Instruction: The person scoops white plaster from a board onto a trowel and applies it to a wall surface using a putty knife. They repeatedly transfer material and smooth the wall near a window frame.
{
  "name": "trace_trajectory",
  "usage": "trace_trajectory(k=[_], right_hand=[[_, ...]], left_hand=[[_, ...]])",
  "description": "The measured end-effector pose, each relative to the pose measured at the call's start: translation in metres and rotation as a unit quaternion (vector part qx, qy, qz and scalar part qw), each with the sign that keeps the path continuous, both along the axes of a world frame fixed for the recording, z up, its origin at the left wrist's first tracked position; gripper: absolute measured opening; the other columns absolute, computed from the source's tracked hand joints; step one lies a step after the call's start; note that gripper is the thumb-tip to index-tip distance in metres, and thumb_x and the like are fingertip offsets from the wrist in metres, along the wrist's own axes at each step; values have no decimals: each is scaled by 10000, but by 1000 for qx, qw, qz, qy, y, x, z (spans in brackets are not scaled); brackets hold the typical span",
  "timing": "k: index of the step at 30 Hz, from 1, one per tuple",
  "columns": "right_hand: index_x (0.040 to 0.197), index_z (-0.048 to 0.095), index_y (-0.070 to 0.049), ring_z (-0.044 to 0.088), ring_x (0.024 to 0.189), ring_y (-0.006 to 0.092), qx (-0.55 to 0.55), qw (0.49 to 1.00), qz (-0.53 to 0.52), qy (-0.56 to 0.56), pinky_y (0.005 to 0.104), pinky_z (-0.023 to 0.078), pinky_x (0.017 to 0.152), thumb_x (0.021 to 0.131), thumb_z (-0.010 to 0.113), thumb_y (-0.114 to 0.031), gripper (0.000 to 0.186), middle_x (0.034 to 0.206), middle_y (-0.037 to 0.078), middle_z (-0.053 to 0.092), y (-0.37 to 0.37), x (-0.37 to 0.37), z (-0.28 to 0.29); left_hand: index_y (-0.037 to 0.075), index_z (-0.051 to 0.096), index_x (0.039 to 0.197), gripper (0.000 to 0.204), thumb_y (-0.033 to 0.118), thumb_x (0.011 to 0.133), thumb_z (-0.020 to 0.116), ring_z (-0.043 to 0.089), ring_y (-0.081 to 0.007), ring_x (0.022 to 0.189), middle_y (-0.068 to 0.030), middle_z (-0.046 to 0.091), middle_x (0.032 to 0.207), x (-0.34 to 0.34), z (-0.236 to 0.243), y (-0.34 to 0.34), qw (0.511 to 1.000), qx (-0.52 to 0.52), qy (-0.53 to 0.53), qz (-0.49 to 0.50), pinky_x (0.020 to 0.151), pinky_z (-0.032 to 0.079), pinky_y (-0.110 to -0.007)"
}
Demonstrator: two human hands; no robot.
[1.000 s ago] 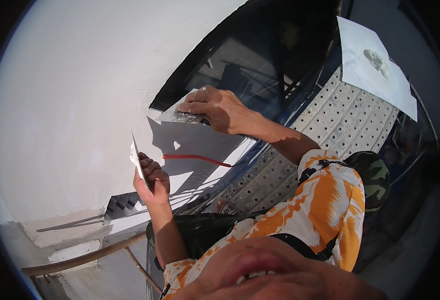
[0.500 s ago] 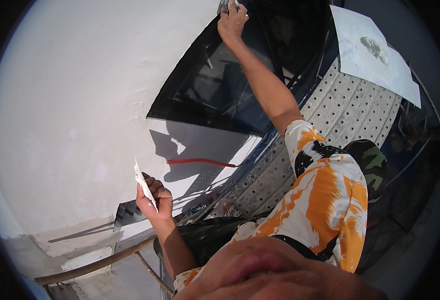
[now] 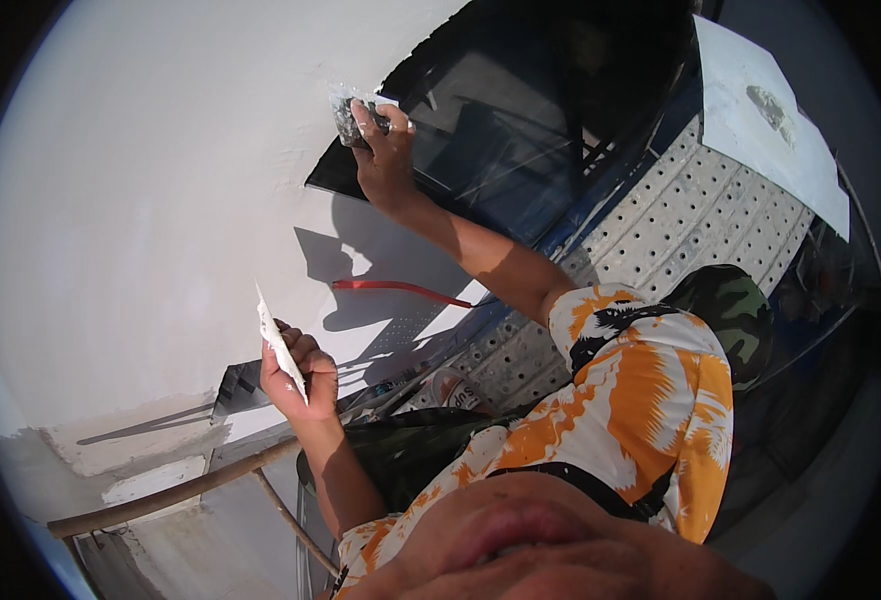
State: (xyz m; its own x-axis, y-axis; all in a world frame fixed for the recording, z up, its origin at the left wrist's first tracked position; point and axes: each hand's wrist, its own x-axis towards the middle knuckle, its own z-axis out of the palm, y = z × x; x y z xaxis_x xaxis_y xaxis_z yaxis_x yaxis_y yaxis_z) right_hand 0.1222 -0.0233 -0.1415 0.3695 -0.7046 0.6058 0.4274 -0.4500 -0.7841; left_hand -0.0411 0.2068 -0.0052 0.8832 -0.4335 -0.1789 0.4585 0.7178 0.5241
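Note:
My right hand (image 3: pixel 388 165) is closed around a putty knife (image 3: pixel 345 118) with a grey, putty-smeared blade. The blade lies at the white wall (image 3: pixel 160 210), beside the jagged edge of a dark, black-edged window (image 3: pixel 500 150). Lower and to the left, my left hand (image 3: pixel 305 375) grips a thin flat blade or plate (image 3: pixel 279 343) thickly coated in white putty. It is seen nearly edge-on, tilted, its pointed end up, apart from the wall as far as I can tell. Its handle is hidden in my fingers.
A perforated metal platform (image 3: pixel 660 220) runs along the right, with a stained white sheet (image 3: pixel 750 130) over its far end. A red tube (image 3: pixel 400 289) sticks out below the window. A wooden pole (image 3: pixel 180 490) crosses at lower left. A bucket (image 3: pixel 452 390) stands near my legs.
My right hand has come down and left with the putty knife, from the window's upper edge to near its lower left corner. My left hand has shifted slightly up and left.

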Motion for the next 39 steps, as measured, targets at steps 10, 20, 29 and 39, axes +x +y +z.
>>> trace_trajectory(k=[10, 20, 29, 39], right_hand=[[1213, 545, -35, 676, 997, 361, 608, 690, 390, -53, 572, 592, 705, 935, 530, -142, 298, 1061, 169, 652, -43, -59, -3], [1174, 587, -43, 672, 944, 319, 580, 593, 557, -34, 515, 535, 706, 911, 549, -142, 283, 1097, 161, 676, -87, -18, -19], [1176, 569, -7, 680, 1004, 326, 565, 687, 449, -91, 537, 573, 804, 930, 554, -109, 267, 1126, 163, 670, -185, -8, -13], [1092, 667, 2, 659, 865, 149, 236, 905, 352, -20, 310, 529, 780, 920, 623, -150, 234, 923, 65, 703, -151, -95, 39]], left_hand=[[27, 595, 1141, 209, 153, 999, 508, 563, -98, 720, -24, 637, 884, 4, 7, 21, 999, -24, -17, 24, 580, 458, -225], [29, 598, 1128, 213, 176, 1012, 495, 530, -87, 693, -28, 619, 861, 6, 8, 1, 1000, -14, -2, 17, 540, 411, -199], [29, 600, 1154, 224, 165, 1011, 493, 552, -92, 710, -27, 638, 891, 9, 4, 0, 1000, -25, -9, -14, 563, 433, -213], [64, 612, 1098, 200, 184, 1026, 469, 496, -67, 666, 21, 579, 821, 14, 0, -19, 999, 37, -14, -16, 546, 422, -194]])
